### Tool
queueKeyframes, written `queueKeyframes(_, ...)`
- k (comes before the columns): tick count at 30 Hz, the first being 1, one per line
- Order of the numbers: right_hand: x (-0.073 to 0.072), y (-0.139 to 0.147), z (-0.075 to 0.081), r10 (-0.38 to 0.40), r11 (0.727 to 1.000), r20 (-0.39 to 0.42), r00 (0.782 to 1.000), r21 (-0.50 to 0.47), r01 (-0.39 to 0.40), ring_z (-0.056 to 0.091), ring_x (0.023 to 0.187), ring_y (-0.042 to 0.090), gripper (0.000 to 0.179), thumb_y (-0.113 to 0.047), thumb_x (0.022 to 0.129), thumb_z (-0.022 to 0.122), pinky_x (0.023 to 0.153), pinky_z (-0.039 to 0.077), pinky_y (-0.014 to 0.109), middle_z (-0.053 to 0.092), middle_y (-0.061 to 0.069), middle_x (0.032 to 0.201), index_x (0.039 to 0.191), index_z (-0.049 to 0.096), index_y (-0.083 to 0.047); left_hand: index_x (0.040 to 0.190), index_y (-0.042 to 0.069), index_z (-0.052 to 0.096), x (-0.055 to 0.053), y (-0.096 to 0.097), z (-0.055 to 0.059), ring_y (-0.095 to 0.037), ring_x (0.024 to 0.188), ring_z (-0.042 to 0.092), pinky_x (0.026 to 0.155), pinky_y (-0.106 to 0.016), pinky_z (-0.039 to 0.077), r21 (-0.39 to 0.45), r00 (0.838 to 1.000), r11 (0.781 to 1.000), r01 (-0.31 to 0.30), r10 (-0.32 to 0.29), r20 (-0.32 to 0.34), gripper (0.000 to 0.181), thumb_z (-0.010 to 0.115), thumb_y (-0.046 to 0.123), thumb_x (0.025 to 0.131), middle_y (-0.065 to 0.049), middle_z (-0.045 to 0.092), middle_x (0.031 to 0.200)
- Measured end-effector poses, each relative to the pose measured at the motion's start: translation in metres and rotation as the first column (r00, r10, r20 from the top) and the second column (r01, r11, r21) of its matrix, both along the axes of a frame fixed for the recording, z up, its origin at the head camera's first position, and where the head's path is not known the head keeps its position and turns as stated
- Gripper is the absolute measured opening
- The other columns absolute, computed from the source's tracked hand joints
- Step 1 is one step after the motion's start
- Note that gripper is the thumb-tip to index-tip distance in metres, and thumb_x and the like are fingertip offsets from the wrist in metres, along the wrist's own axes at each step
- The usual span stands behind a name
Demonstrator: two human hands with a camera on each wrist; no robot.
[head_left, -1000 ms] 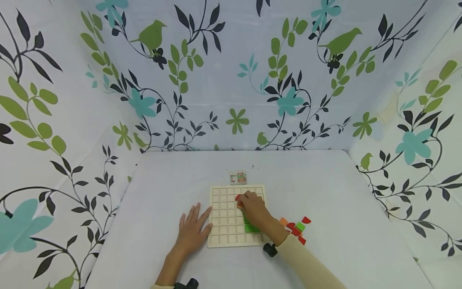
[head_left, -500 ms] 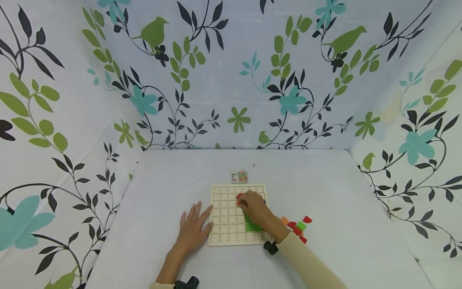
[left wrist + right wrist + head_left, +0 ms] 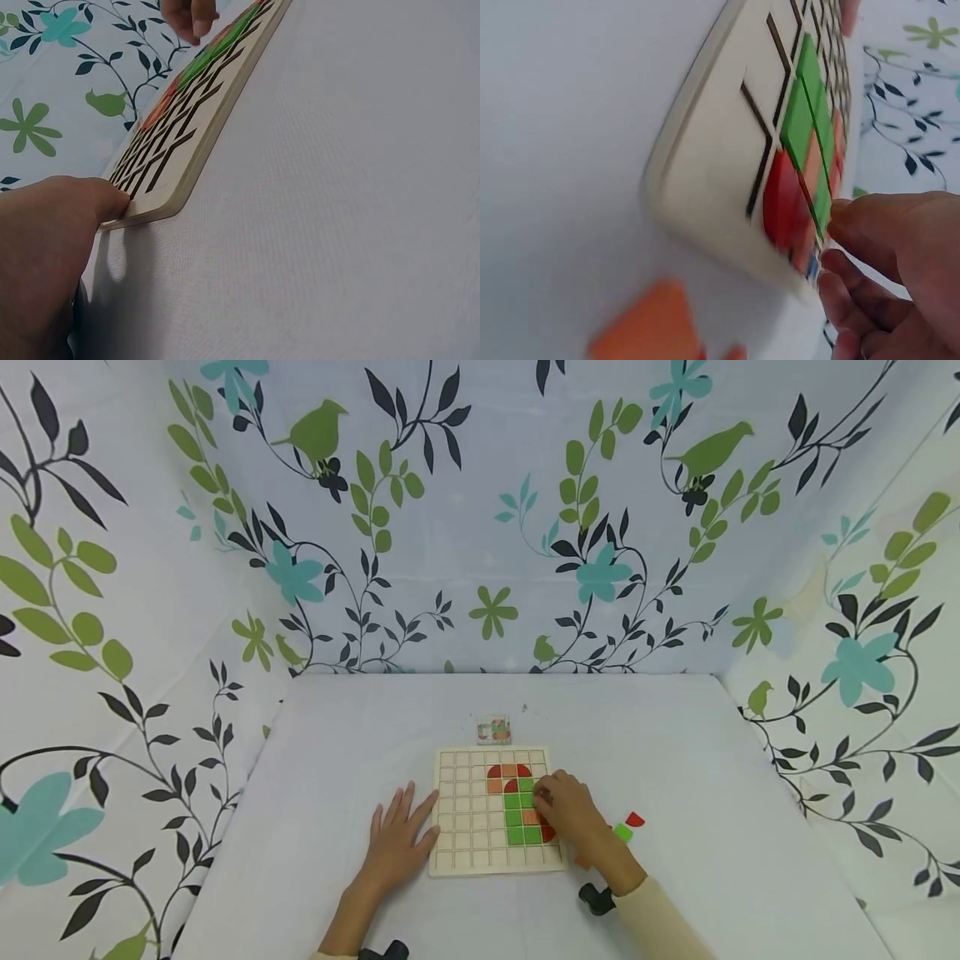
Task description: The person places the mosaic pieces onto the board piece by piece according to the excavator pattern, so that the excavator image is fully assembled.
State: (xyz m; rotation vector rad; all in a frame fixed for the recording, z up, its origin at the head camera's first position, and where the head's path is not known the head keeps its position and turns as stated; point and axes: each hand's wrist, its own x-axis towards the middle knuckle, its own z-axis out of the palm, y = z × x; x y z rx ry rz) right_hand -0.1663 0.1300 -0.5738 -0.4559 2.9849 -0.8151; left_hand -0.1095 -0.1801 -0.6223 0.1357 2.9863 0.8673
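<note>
A pale wooden grid board (image 3: 468,835) lies on the white table. Its right half holds green squares (image 3: 513,818), orange squares (image 3: 495,786) and red rounded pieces (image 3: 493,772). A bit of blue (image 3: 812,268) shows near the board's edge in the right wrist view. My left hand (image 3: 397,843) lies with spread fingers at the board's left side, its thumb (image 3: 112,196) touching the edge. Over the board's right edge hovers my right hand (image 3: 572,814), fingers loosely bent, with no piece visible between thumb and fingertips. It hides part of the board's right column.
Right of the board lie loose pieces, among them a red one (image 3: 635,819), a green one (image 3: 623,833) and an orange one (image 3: 649,326), partly behind the right arm. A small patterned card (image 3: 493,730) sits beyond the board. Printed cloth (image 3: 450,527) hangs behind and at the sides.
My right hand has left the orange square in the upper part of the board and moved right, towards the loose pieces. More filled cells now show. The left hand has stayed in place.
</note>
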Motion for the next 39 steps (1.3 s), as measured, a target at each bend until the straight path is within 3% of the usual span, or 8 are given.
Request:
queueKeyframes(5, 0.020, 0.033, 0.014, -0.152, 0.988, 0.088, 0.984, -0.012, 0.154, 0.059, 0.098, 0.023, 0.026, -0.020, 0.096, 0.080, 0.087, 0.052, 0.044, 0.065, 0.006, 0.111, 0.119, 0.070, -0.011, 0.160, 0.021, 0.049, 0.002, -0.001, 0.002, -0.045, 0.161, 0.017, 0.124, -0.073, 0.007, -0.007, 1.000, 1.000, -0.001, 0.001, -0.001, 0.059, 0.062, 0.035, 0.104, -0.021, 0.025, 0.173)
queueKeyframes(8, 0.028, 0.055, 0.018, -0.199, 0.980, 0.146, 0.969, 0.010, 0.200, 0.059, 0.102, 0.027, 0.037, -0.021, 0.096, 0.080, 0.090, 0.055, 0.049, 0.063, 0.013, 0.121, 0.127, 0.067, -0.007, 0.160, 0.021, 0.049, 0.002, -0.001, 0.000, -0.045, 0.161, 0.017, 0.124, -0.073, 0.007, -0.001, 1.000, 1.000, -0.001, 0.001, -0.004, 0.059, 0.062, 0.035, 0.104, -0.021, 0.025, 0.173)
queueKeyframes(14, 0.036, 0.092, 0.012, -0.261, 0.964, 0.159, 0.952, 0.095, 0.248, 0.056, 0.097, 0.034, 0.046, -0.020, 0.092, 0.083, 0.078, 0.059, 0.050, 0.057, 0.027, 0.120, 0.126, 0.063, 0.003, 0.160, 0.022, 0.048, -0.001, 0.001, -0.003, -0.044, 0.162, 0.016, 0.125, -0.072, 0.006, 0.004, 1.000, 1.000, -0.004, 0.004, -0.012, 0.060, 0.061, 0.037, 0.104, -0.020, 0.025, 0.173)
queueKeyframes(17, 0.039, 0.103, 0.006, -0.295, 0.955, 0.174, 0.940, 0.088, 0.283, 0.054, 0.096, 0.035, 0.044, -0.019, 0.093, 0.082, 0.076, 0.058, 0.047, 0.055, 0.028, 0.118, 0.123, 0.062, 0.005, 0.159, 0.021, 0.050, 0.000, 0.002, -0.001, -0.045, 0.161, 0.019, 0.124, -0.072, 0.007, 0.004, 0.999, 1.000, 0.001, -0.001, -0.033, 0.059, 0.062, 0.036, 0.104, -0.021, 0.027, 0.172)
queueKeyframes(25, 0.038, 0.113, 0.001, -0.270, 0.962, 0.214, 0.939, 0.013, 0.274, 0.056, 0.092, 0.029, 0.032, -0.013, 0.097, 0.077, 0.079, 0.056, 0.040, 0.053, 0.027, 0.116, 0.120, 0.063, 0.004, 0.159, 0.022, 0.049, 0.000, 0.002, 0.000, -0.044, 0.161, 0.018, 0.125, -0.071, 0.008, -0.007, 1.000, 1.000, -0.003, 0.003, -0.021, 0.059, 0.062, 0.037, 0.103, -0.020, 0.025, 0.173)
queueKeyframes(33, 0.036, 0.127, 0.004, -0.297, 0.952, 0.224, 0.928, 0.001, 0.305, 0.062, 0.099, 0.036, 0.039, -0.013, 0.097, 0.076, 0.091, 0.058, 0.056, 0.057, 0.028, 0.113, 0.123, 0.057, 0.010, 0.161, 0.024, 0.047, -0.001, 0.002, -0.001, -0.042, 0.162, 0.017, 0.126, -0.070, 0.007, -0.017, 1.000, 1.000, -0.005, 0.004, -0.023, 0.060, 0.061, 0.036, 0.103, -0.017, 0.024, 0.174)
queueKeyframes(39, 0.030, 0.137, 0.005, -0.306, 0.948, 0.243, 0.921, -0.014, 0.318, 0.063, 0.103, 0.039, 0.037, -0.008, 0.100, 0.070, 0.093, 0.057, 0.058, 0.060, 0.028, 0.113, 0.127, 0.053, 0.011, 0.160, 0.023, 0.049, 0.000, 0.001, 0.000, -0.043, 0.161, 0.018, 0.125, -0.071, 0.007, -0.007, 1.000, 1.000, -0.014, 0.013, -0.028, 0.060, 0.062, 0.035, 0.103, -0.019, 0.025, 0.173)
